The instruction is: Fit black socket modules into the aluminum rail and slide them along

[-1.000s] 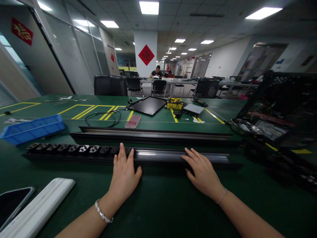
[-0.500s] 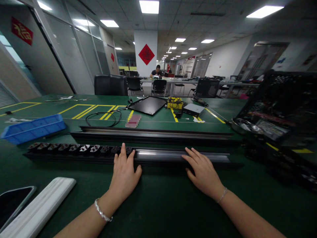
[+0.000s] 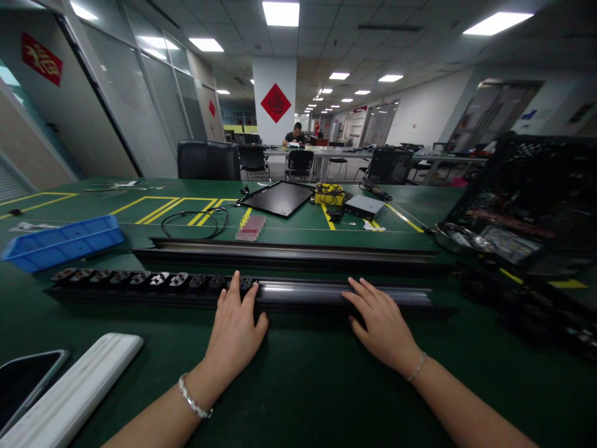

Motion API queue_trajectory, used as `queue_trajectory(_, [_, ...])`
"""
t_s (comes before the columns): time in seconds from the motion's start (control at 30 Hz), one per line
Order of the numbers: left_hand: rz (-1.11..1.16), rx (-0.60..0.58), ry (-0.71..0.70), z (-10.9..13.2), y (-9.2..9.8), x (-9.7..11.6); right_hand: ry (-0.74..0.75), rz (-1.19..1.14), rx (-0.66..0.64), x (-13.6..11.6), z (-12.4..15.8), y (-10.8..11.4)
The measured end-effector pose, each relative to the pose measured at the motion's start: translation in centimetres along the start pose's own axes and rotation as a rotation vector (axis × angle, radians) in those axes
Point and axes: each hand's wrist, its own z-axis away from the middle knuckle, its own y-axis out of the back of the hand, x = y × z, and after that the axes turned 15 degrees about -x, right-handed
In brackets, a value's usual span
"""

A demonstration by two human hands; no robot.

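Note:
A long black metal channel point(image 3: 317, 294) lies crosswise in front of me, its right part bare and shiny inside. Along its left part sits a row of black socket modules point(image 3: 178, 280) with metal contacts on top. My left hand point(image 3: 237, 330) rests at the right end of that row, fingers spread, index fingertip by the last module. On the channel's near edge, further right, my right hand point(image 3: 380, 320) lies with its fingers stretched out. Neither hand grips anything. Behind is a second long black channel point(image 3: 298, 254), parallel to the first.
At left stand a blue plastic bin point(image 3: 65, 239), a white bar point(image 3: 79, 386) and a phone point(image 3: 28, 379). Further back are a black cable point(image 3: 196, 221), a flat black panel point(image 3: 280, 198) and a yellow box point(image 3: 329, 194). An open black case point(image 3: 522, 205) is at right. A person point(image 3: 295, 135) sits far off.
My left hand has shifted slightly to the right along the channel, uncovering more of the last module. My right hand has stayed nearly still.

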Motion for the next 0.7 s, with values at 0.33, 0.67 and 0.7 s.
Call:
queue_trajectory(0.33, [-0.209,-0.038,0.001,0.35,0.28,-0.37,0.003,-0.009,-0.005,0.08,-0.01,0.06])
queue_trajectory(0.67, [-0.3,-0.06,0.013,0.33,0.98,0.03,0.011,-0.008,0.014,0.24,-0.04,-0.25])
queue_trajectory(0.7, [-0.299,-0.064,0.015,0.32,1.01,0.03,0.01,-0.007,0.012,0.24,-0.04,-0.24])
